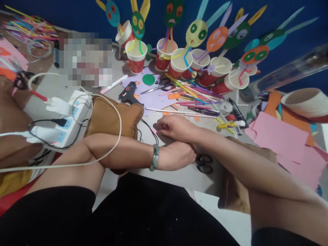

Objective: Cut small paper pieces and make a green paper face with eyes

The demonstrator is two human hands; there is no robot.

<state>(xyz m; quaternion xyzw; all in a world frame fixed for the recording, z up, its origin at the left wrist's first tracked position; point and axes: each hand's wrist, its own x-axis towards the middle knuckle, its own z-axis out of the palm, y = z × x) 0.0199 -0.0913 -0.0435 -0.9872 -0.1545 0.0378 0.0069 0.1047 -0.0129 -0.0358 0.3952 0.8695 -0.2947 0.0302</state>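
My left hand (176,156), with a greenish bangle (154,158) on its wrist, is curled closed on the table. Its fingertips are hidden, so what it holds, if anything, cannot be seen. Black-handled scissors (204,164) lie right beside its knuckles. Just above it, my right hand (174,128) rests with fingers loosely curled in, and nothing shows in them. My forearms cross, the right wrist close over the left hand. Beyond the right hand lie loose drinking straws (191,99) and orange paper scraps (174,96).
Red-and-white paper cups (137,63) with paper faces stand along the blue wall. A black glue gun (130,94) and lilac paper (156,97) lie ahead. At left are a power strip (74,116) with looping cables and a brown cushion (112,118); pink paper sheets (282,136) lie right.
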